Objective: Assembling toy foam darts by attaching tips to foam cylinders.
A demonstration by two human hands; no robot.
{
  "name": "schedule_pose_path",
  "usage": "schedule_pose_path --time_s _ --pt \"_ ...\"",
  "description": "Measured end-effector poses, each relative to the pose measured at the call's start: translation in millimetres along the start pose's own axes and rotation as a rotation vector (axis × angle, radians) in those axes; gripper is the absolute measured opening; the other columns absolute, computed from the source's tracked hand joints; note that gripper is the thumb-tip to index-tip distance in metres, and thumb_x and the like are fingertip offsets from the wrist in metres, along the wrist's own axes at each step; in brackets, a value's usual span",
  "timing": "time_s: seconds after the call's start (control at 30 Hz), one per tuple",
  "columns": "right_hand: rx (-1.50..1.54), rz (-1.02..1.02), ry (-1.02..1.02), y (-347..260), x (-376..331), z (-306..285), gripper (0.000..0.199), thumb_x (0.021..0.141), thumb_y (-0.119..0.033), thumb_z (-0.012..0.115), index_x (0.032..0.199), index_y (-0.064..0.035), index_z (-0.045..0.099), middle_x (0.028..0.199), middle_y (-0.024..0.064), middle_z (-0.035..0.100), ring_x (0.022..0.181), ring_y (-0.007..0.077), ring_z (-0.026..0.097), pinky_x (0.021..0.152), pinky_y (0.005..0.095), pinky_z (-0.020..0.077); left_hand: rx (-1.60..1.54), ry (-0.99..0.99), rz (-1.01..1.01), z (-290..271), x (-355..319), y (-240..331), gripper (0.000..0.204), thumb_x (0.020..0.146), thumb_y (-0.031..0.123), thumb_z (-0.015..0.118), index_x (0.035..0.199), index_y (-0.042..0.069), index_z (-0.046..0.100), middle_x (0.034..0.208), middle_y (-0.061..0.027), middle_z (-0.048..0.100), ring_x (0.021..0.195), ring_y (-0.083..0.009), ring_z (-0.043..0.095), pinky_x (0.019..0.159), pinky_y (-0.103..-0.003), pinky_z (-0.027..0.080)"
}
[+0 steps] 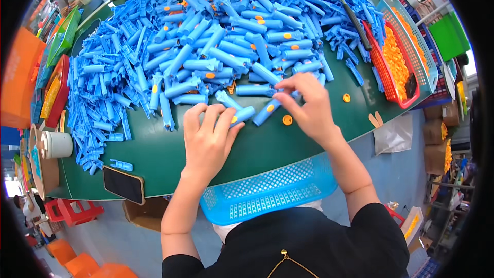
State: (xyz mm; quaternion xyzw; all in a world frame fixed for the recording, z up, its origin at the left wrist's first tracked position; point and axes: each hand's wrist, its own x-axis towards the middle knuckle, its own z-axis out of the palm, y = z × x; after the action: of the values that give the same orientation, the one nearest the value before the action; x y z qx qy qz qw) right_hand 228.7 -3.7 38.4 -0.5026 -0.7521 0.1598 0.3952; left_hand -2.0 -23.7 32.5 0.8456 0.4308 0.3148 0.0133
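Blk-screen phone [124, 184] lies at the grn tbl [159, 162]'s front edge, L side, wht tub [57, 144] farther L. Red stools [80, 212] on the flr [116, 222] below; silvery bag [393, 136] over R.

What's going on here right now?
Someone is handling blue parts at a green table. The left hand holds a blue tube with an orange spot; the right hand is at a second blue tube, its grip unclear. A big pile of blue parts lies beyond, and a light-blue basket sits at the near edge.
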Motion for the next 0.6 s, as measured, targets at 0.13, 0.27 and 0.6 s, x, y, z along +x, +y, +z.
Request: schedule_pose_path --time_s 0.13,0.27,0.6 --pt "-0.371 -0.097 0.079 12.6 22.1 11.6 0.021 0.073 -0.017 0.076 0.088 -0.0047 0.067 0.086 0.0059 0.059 0.085 0.0257 0.053 0.075 0.0354 0.0432 0.052 -0.045 -0.142 8.7 -0.1 -0.3 0.045 0.072 0.009 0.076 0.114 0.007 0.06 0.114 -0.0077 0.054 0.113 -0.0322 0.041 0.095 -0.043 0.036" --pt "-0.452 -0.108 0.046 20.8 32.0 17.1 0.025 0.07 -0.018 0.078 0.088 -0.0053 0.067 0.089 0.0047 0.058 0.088 0.0259 0.051 0.075 0.0363 0.0427 -0.003 -0.041 -0.111 11.7 -2.4 0.0 0.048 0.073 0.01 0.076 0.117 0.007 0.058 0.119 -0.008 0.054 0.115 -0.0325 0.042 0.097 -0.043 0.036" --pt "-0.3 -0.497 -0.063 -35.9 5.4 1.4 0.032 0.067 -0.019 0.076 0.095 -0.0072 0.067 0.092 0.0031 0.058 0.103 0.0263 0.056 0.08 0.0441 0.0428 -0.173 0.079 0.115 0.3 11.5 0.7 0.038 0.065 0.012 0.079 0.1 0.005 0.066 0.083 -0.0029 0.062 0.087 -0.0242 0.055 0.077 -0.037 0.045"
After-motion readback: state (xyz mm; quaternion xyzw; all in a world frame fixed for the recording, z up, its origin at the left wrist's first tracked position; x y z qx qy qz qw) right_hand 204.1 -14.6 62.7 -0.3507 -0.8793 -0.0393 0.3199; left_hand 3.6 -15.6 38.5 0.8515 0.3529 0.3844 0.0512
